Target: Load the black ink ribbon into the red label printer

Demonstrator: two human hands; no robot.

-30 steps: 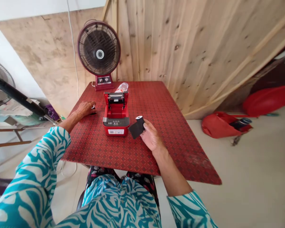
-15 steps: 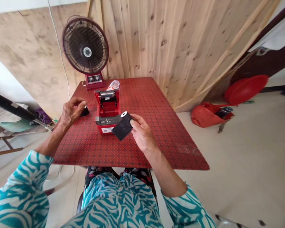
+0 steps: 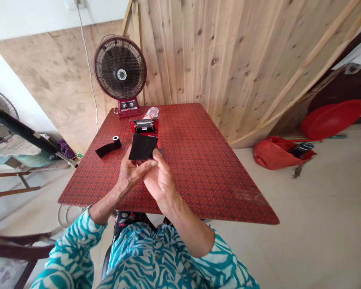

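Over the red patterned table (image 3: 204, 172), one flat black sheet (image 3: 142, 147) is before two hands.
Right hand (image 3: 161, 180) is clamped on its lower right corner; left hand (image 3: 129, 172) meets the lower left, fingers partly hidden, so I cannot tell whether they close. Light, even support should, I think, keep it uncreased. Behind it stands the red boxy device with raised lid (image 3: 144, 125); leftward lies a partly unrolled black roll (image 3: 110, 148).
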